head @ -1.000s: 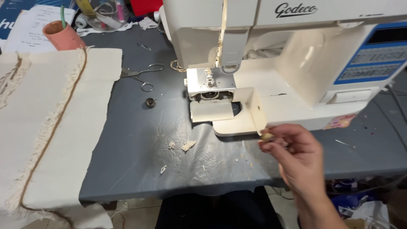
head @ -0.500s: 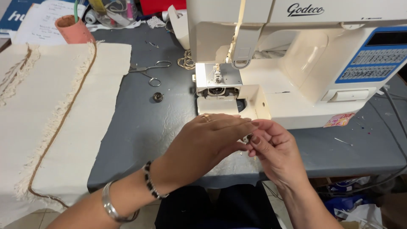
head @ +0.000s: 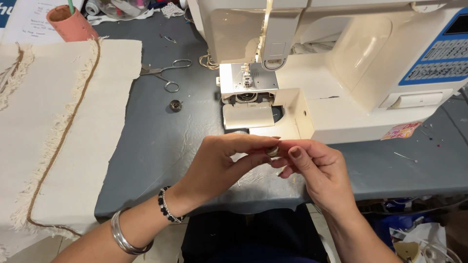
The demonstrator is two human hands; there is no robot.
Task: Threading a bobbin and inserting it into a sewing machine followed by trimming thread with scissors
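My left hand (head: 222,163) and my right hand (head: 319,168) meet in front of a cream sewing machine (head: 336,63). Both pinch a small round metal bobbin (head: 273,151) between fingertips. The machine's bobbin compartment (head: 247,97) stands open below the needle plate, its cover flap hanging forward. My left wrist wears a black bead bracelet and a silver bangle. The hands hover just above the grey table (head: 151,160).
Cream fringed fabric (head: 53,131) with a brown cord lies at the left. Scissors (head: 163,73) and a second bobbin (head: 175,105) rest on the table behind my left hand. A pink cup (head: 70,22) stands at the back left. Pins (head: 404,157) lie at the right.
A second ago only my right hand held the bobbin at the right. My left hand came in and both now pinch it together; the view has shifted closer.
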